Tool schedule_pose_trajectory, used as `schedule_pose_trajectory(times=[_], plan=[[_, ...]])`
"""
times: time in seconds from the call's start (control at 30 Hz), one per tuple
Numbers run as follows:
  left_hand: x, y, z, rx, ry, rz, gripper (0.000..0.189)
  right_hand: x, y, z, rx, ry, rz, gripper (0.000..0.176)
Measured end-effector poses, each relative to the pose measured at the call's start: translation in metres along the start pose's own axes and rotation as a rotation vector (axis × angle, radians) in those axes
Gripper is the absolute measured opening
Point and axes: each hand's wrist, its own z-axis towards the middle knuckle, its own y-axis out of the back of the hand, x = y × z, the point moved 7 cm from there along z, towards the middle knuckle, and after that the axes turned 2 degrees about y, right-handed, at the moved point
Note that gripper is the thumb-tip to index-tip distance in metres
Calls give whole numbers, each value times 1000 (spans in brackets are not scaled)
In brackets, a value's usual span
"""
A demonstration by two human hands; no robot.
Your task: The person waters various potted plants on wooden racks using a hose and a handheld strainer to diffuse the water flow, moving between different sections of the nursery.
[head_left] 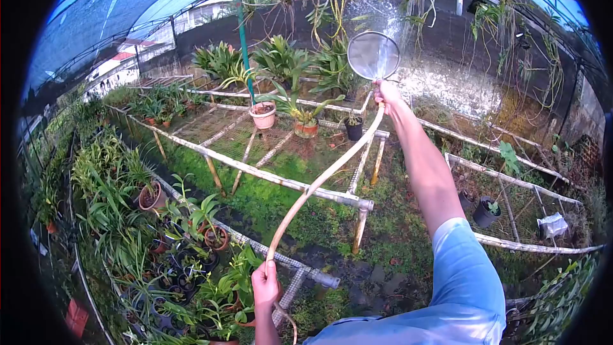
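Observation:
My right hand (387, 92), at the end of my outstretched arm, is closed around the front end of a beige hose (319, 180). Just beyond the fingers is a round mesh disc with a dark rim, like a strainer (359, 57); its lower edge meets the hand, and whether I grip a handle is hidden. Water (377, 16) sprays up through and past the mesh toward hanging plants (335, 0). Lower down, my left hand (266, 284) is wrapped around the same hose, thumb up along it. The hose bows between both hands, and its tail hangs below the left one.
A mesh-topped bench (281, 180) with a pipe frame carries a pink pot (263, 116) and several leafy plants. Dense potted plants (121, 198) fill the left. A green post (242, 32) rises behind. At right, a low rack (523, 239) holds a black pot (486, 214).

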Motion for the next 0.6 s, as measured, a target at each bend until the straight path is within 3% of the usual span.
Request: schedule_pose_trajectory(times=[0.3,0.6], plan=[[-22,8,-53,4,-10,-113,41,53,-47,-50,83,104,54,21],[-27,3,-107,-46,-8,5,41,76,-36,-79,103,85,-35,27]])
